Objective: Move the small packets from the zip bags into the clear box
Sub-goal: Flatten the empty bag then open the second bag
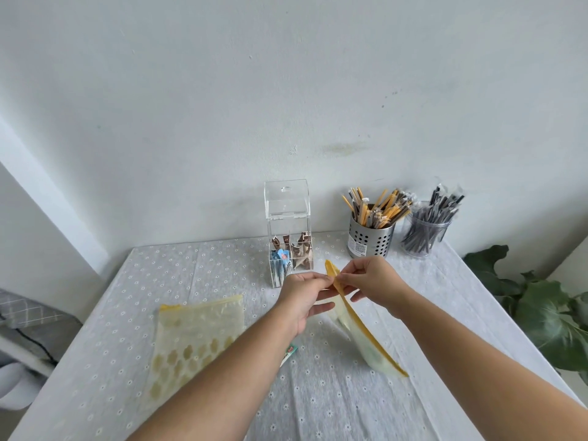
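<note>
My left hand (304, 300) and right hand (370, 283) each pinch the yellow seal of a zip bag (359, 332), grip clamped on its top edge, the bag hanging toward the counter (318, 402). The clear box (288, 230) stands beyond my hands, near the counter's far edge; a second bag (194, 338) lies flat left.

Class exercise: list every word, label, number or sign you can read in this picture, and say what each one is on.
No text can be read.
Metal holder: white sticker with a square code, too small.
Green-and-white packet under the left forearm: red lettering, blurred.
Blue packet in the clear box: red mark, blurred.
</note>
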Demonstrator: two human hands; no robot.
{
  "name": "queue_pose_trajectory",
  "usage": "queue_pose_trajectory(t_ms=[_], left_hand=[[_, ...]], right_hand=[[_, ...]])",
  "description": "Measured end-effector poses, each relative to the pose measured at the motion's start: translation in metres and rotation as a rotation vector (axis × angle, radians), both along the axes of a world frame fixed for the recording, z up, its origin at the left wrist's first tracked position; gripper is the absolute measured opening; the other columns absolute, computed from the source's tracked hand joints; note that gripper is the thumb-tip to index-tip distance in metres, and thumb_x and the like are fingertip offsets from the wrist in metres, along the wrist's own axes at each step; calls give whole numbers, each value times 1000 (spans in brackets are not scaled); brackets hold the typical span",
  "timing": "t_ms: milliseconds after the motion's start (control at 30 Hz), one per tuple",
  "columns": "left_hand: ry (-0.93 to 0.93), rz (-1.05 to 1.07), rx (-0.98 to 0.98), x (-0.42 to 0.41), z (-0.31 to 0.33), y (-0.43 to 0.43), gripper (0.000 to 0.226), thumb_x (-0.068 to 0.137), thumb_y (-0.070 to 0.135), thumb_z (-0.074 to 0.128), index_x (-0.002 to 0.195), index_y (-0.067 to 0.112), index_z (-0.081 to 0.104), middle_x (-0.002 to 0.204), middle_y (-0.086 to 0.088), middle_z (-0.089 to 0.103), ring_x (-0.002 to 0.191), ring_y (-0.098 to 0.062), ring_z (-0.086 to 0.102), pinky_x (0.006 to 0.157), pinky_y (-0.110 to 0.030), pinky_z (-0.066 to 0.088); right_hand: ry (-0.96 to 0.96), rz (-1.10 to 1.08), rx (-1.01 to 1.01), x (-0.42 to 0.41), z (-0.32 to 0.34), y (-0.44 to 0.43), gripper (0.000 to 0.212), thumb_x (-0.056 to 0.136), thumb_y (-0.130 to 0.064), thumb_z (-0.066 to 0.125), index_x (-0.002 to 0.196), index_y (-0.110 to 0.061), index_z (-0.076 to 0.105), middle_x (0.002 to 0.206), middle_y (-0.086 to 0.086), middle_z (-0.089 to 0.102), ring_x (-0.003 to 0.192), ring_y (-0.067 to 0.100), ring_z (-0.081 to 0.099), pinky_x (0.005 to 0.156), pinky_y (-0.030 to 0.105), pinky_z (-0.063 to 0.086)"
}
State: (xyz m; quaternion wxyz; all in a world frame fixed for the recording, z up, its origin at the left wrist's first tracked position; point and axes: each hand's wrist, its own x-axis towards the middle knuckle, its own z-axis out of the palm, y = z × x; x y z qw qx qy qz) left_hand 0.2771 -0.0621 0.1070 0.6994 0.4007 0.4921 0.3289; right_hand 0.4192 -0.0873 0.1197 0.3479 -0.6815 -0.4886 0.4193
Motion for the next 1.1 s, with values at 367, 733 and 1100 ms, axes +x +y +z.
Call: queue_pose_trajectory(t_ms=[367,733,1100], left_hand=[[10,16,32,9,-7,1,22,91,1,53,73,10,60,78,-7,67,70,-13,64,68,-20,56],[274,-80,227,10,-7,-5,12,89,16,60,81,7,60,83,-10,71,73,-16,69,64,-26,58],[135,-63,116,10,-10,-3,23,92,8,55,70,13,57,74,-5,71,63,-10,70,61,-23,55]], right_hand=[[186,-89,-70,-2,-5,1,22,93,-1,52,72,-2,59,69,13,66,59,20,66,59,26,59],[46,-32,22,-3,-6,0,19,93,-6,54,75,-6,59,71,10,66,65,19,66,64,28,59],[-82,-153,-6,-9,-12,-5,13,81,-7,59,71,-4,66,66,6,69,62,19,64,55,27,52]])
